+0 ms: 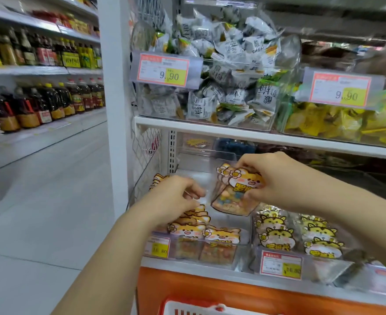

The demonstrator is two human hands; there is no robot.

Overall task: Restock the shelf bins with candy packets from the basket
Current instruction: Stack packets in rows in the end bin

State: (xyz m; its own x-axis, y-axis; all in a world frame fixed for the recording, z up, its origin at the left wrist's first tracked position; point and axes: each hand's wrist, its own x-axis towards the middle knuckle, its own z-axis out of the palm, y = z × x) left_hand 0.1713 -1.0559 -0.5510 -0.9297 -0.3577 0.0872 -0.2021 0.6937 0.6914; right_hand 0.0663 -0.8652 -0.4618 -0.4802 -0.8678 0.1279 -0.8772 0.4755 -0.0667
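Where the white shelf (210, 268) carries a clear bin (244, 233) of stacked packets (219, 235) toward 6 o'clock, the basket (171, 306) shows below. At 4 o'clock the right hand (276, 180) pinches one candy packet (233, 198) above the bin. The left hand (176, 198), fingers curled, touches the stack, its grip unclear.

glossy plastic candy pkt (229, 201); clear plastic bin (194, 249)

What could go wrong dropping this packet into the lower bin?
1. The right hand pinches the packet by one side only; it could slip and miss the bin.
2. The left hand sits over the stacked packets, crowding the gap; the row may topple.
3. Similar yellow packets sit next door; misfiling is possible.
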